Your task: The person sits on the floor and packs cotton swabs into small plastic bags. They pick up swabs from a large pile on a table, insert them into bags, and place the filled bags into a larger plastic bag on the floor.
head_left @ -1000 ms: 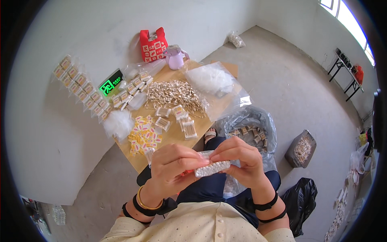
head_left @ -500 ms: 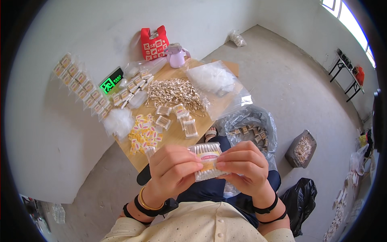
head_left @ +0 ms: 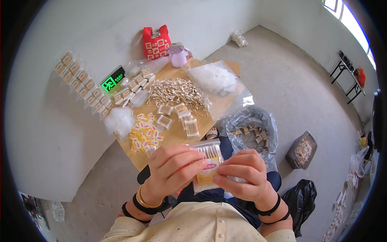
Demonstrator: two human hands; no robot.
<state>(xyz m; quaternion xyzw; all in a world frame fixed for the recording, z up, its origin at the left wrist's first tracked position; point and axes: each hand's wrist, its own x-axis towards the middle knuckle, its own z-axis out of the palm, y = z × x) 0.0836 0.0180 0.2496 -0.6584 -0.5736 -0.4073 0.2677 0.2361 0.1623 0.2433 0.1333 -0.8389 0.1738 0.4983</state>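
Observation:
In front of my body I hold a clear plastic bag of cotton swabs [head_left: 211,151], its swabs upright behind a yellow and white label card. My left hand [head_left: 172,166] grips the bag's left side, with the fingers across its front. Lower down on the right side, my right hand [head_left: 245,172] pinches the bag near the card's edge. On the table beyond lie several small packs of swabs [head_left: 192,128] and a heap of yellow label cards [head_left: 146,133]. Behind them spreads a large pile of loose swabs [head_left: 177,92].
Empty clear bags [head_left: 213,78] lie at the table's right. A purple jug [head_left: 178,56] and red bag [head_left: 156,42] stand at the back. Right of the table are a plastic-lined bin [head_left: 264,117] holding packs, a grey tub [head_left: 300,151] of swabs and a black bag [head_left: 299,203].
The swab bag has turned so that its swabs point more upright and its top edge shows. My right hand has shifted slightly lower along its side.

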